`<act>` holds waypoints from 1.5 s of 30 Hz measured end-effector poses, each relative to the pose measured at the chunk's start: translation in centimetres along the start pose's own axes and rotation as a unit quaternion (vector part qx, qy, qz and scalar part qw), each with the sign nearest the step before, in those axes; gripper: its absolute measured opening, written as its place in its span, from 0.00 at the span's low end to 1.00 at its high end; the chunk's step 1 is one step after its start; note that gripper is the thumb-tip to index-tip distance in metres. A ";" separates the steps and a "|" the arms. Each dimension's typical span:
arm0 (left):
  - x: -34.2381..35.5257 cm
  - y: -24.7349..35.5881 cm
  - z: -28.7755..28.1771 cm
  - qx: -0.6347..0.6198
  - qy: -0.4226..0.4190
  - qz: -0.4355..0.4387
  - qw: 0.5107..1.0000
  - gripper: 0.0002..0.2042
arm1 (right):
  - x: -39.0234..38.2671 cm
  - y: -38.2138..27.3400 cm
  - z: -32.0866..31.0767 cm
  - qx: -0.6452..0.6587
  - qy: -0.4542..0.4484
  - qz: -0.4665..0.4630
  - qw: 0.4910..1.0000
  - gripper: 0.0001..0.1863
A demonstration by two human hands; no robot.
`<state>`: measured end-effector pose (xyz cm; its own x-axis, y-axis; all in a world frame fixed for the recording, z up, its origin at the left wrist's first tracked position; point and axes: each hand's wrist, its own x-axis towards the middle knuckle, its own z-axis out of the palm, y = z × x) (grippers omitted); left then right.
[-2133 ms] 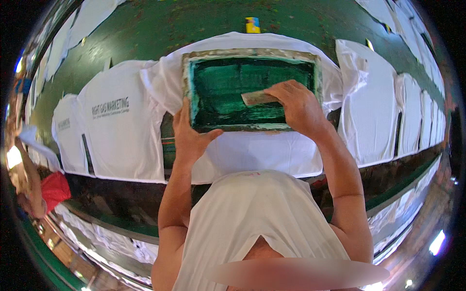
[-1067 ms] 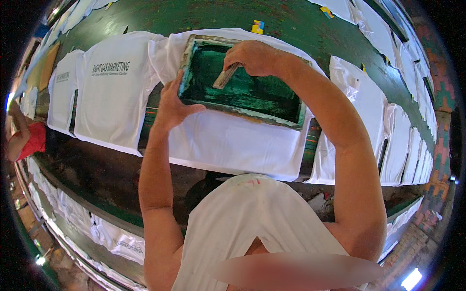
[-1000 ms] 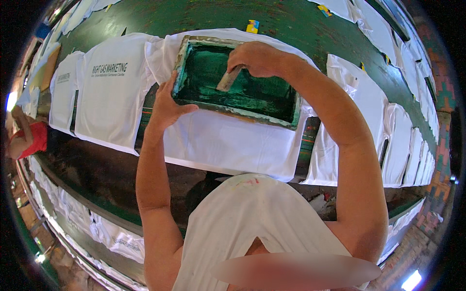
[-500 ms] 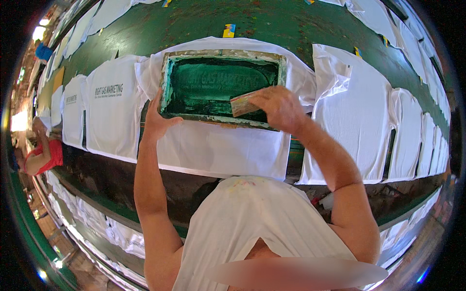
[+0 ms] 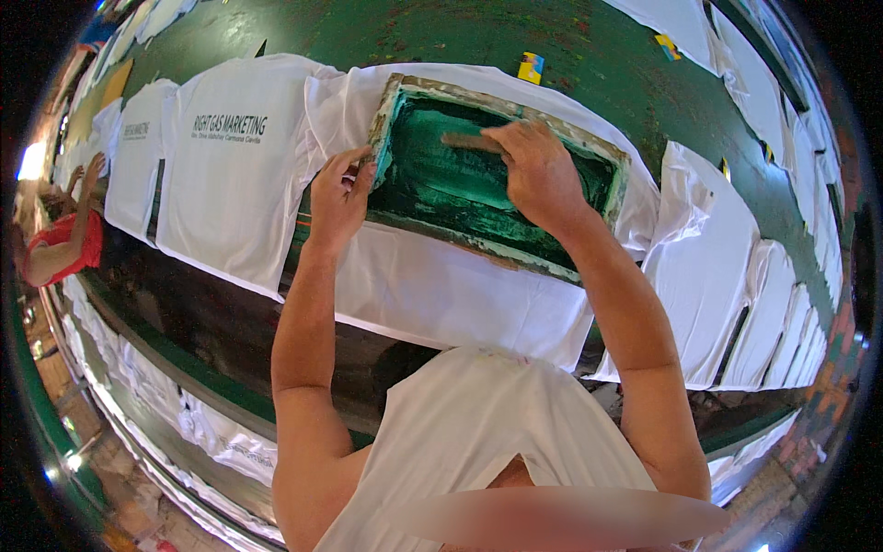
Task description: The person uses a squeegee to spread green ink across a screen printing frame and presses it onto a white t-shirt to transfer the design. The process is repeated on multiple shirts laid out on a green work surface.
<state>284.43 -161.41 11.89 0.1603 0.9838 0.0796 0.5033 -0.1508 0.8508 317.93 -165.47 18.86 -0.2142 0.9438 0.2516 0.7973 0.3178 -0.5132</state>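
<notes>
A wooden-framed printing screen (image 5: pixel 492 247) with dark green mesh lies on a white T-shirt (image 5: pixel 451 285) spread over the green table. My left hand (image 5: pixel 338 198) is closed at the screen's left side, thumb and fingers pinching the frame edge. In my right hand (image 5: pixel 543 175) is a squeegee (image 5: pixel 474 142) with a wooden grip, held over the mesh near the far side of the frame. Wet green ink streaks the mesh. The squeegee's blade edge is mostly hidden, and I cannot tell how firmly it touches.
To the left lies a printed white T-shirt (image 5: pixel 230 166), with others beyond it. Plain white T-shirts (image 5: pixel 704 276) run along the right. A blue-and-yellow card (image 5: pixel 531 68) sits past the screen. Another person in a red top (image 5: pixel 69 244) stands at the far left, hands raised.
My right hand has moved the squeegee from the near side of the mesh toward the far side. My left fingers have curled onto the frame's edge. The view has turned.
</notes>
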 end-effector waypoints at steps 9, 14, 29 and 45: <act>1.2 0.2 0.8 0.035 0.031 0.017 0.999 0.13 | 7.0 -1.6 3.0 -0.008 -0.110 -0.084 0.990 0.22; 1.8 0.3 1.1 0.012 0.025 0.005 1.000 0.13 | 7.8 1.0 0.5 0.006 -0.212 -0.193 0.958 0.24; 2.3 0.7 1.4 0.148 0.009 0.028 0.988 0.18 | -7.8 6.3 -9.3 0.045 -0.152 -0.075 0.985 0.27; 3.3 -1.2 1.6 0.127 -0.062 -0.022 0.990 0.21 | -18.1 -2.7 -4.6 -0.009 0.056 0.078 0.995 0.28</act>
<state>285.69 -158.09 10.34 0.2286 0.9730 -0.0318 0.7071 -0.1435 0.6924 322.25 -183.78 19.48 -0.0238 0.9648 0.2617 0.8265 0.1663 -0.5379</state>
